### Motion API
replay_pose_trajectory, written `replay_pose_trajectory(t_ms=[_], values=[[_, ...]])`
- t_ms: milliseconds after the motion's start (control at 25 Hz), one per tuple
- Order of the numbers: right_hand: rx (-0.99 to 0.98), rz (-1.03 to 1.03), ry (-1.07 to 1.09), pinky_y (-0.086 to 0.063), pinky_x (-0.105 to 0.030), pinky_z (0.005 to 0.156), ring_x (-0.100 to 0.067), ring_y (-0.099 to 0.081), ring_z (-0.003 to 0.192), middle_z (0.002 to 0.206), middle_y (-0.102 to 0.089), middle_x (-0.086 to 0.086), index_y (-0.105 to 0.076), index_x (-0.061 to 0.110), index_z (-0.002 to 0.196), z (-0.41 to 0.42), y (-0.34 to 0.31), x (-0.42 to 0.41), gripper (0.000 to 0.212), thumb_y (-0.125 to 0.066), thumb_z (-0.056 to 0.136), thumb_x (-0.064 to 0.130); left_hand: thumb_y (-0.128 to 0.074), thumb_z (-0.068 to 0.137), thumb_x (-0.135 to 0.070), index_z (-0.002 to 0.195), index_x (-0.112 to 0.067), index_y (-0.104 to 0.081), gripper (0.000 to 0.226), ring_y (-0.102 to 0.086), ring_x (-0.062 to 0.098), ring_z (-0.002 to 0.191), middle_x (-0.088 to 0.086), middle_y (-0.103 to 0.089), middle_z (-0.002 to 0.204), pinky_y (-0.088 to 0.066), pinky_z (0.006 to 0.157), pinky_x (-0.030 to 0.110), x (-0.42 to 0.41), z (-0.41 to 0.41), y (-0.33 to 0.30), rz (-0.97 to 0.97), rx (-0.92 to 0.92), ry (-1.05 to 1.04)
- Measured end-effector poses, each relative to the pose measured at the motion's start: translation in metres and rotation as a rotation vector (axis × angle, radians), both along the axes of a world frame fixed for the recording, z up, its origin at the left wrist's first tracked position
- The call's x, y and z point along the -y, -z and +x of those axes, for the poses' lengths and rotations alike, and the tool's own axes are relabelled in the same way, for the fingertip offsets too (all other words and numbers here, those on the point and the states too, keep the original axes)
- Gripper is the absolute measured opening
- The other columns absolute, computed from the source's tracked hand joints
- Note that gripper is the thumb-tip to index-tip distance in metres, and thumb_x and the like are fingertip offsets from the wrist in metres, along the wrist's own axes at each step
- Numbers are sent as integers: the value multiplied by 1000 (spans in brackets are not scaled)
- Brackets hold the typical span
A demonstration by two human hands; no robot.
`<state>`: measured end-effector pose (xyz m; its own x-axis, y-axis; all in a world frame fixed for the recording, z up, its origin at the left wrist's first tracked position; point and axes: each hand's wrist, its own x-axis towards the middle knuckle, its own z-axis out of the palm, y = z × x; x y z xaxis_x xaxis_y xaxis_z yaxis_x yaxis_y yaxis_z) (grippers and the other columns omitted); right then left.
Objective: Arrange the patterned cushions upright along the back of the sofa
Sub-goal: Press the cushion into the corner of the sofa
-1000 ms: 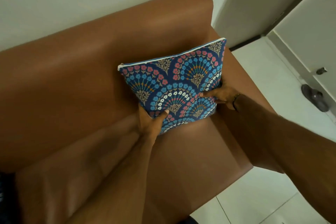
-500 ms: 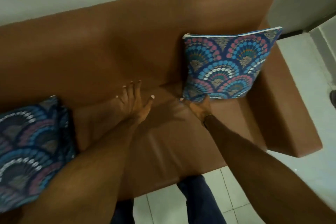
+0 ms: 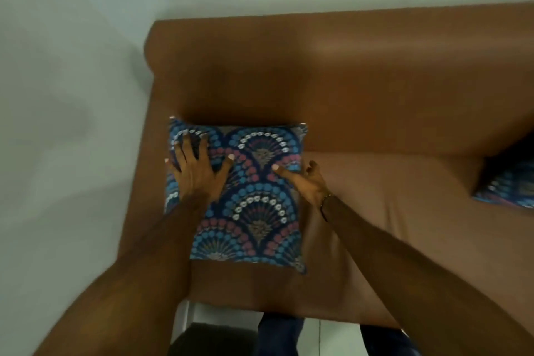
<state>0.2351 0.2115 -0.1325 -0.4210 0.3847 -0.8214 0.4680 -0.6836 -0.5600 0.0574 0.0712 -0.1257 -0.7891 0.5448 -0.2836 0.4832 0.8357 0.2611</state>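
A blue patterned cushion with pink and white fan shapes lies on the seat at the left end of the brown sofa, its far edge against the backrest. My left hand rests flat on its upper left part with fingers spread. My right hand grips the cushion's right edge, thumb on top and fingers curled behind the edge. A second patterned cushion stands against the backrest at the right edge of view, partly cut off.
A pale wall runs behind and to the left of the sofa. Bare brown seat stretches between the two cushions. My legs in dark trousers stand at the sofa's front edge, beside a dark object on the floor.
The view swung left from the sofa's right end to its left end. Both hands left the right cushion, which stays upright, and now rest on the left cushion.
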Motion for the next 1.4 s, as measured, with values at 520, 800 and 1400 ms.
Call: replay_pose_trajectory(t_ms=[520,800,1400], values=[[-45,103,-48,-67,-33,78,-16,-81,96,120,-81,-2,-69,21,129,55,-43,-49,45,-87,89,16,-105,57,-45,150,-18,-52,111,-66,20,127,-5,-64,141,-58,106,42,2,22,-18,689,495,-597],[108,396,165,-65,-35,61,-16,-76,104,111,-81,5,-63,17,135,226,-32,-166,73,-93,73,-8,-103,49,-44,152,-22,-39,123,-54,26,140,7,-50,151,-51,116,55,-143,157,9,698,648,-205],[148,-115,510,-55,-28,93,-4,-68,87,96,-75,2,-62,15,124,225,75,-76,23,-72,103,19,-64,85,-67,155,-11,-43,92,-42,41,145,23,-47,155,-39,118,65,-66,134,109,341,235,135]])
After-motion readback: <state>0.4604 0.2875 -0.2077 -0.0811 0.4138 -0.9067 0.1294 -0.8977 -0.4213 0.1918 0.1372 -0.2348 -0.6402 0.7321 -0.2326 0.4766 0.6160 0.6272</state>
